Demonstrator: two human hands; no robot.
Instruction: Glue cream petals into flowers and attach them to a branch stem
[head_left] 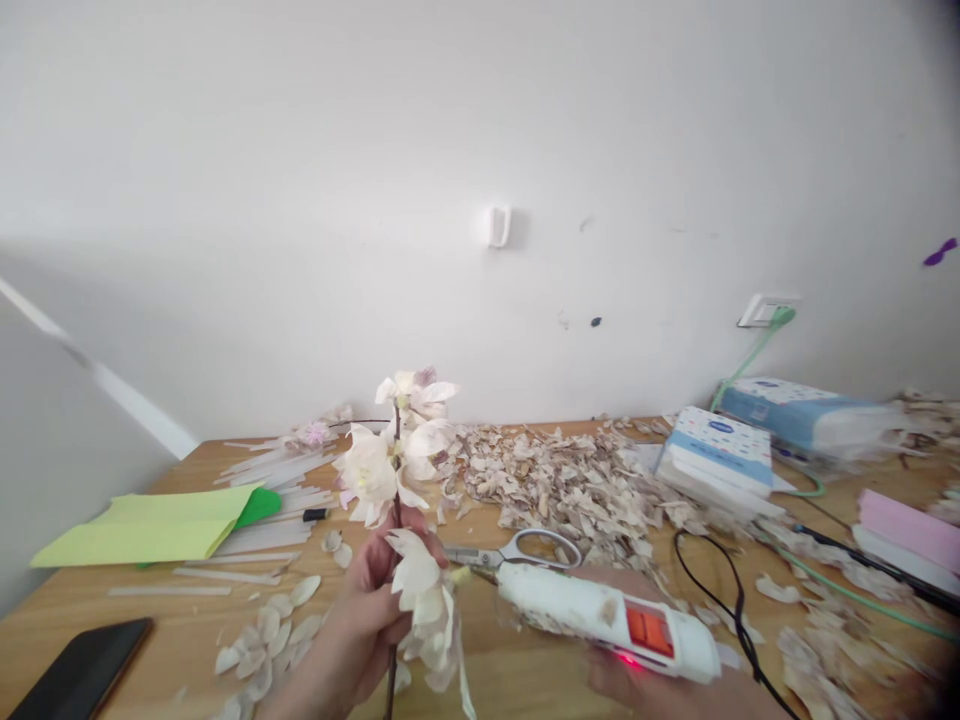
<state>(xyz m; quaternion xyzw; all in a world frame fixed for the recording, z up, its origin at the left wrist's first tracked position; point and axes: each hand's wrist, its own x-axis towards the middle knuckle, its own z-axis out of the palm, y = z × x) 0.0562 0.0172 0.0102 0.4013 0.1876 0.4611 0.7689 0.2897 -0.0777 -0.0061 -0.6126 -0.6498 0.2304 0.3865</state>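
My left hand [371,605] is closed around the thin brown stem of an artificial flower branch [398,480], held upright. Pale cream blossoms sit along the stem above my fingers, and one large blossom [429,610] hangs at the right of that hand. In my right hand [626,675] is a white hot glue gun [570,605] with an orange switch and a red glow beneath it. Its yellowish nozzle tip points left, close to the lower blossom; whether they touch I cannot tell. Silver scissors [517,550] lie just behind the glue gun.
Dried petals [555,480] are heaped along the wall. Glue sticks [277,475], yellow-green paper [150,525] and a black phone [82,670] lie at left. Tissue packs [716,455], a black cable [739,600] and a green cord [862,590] occupy the right side.
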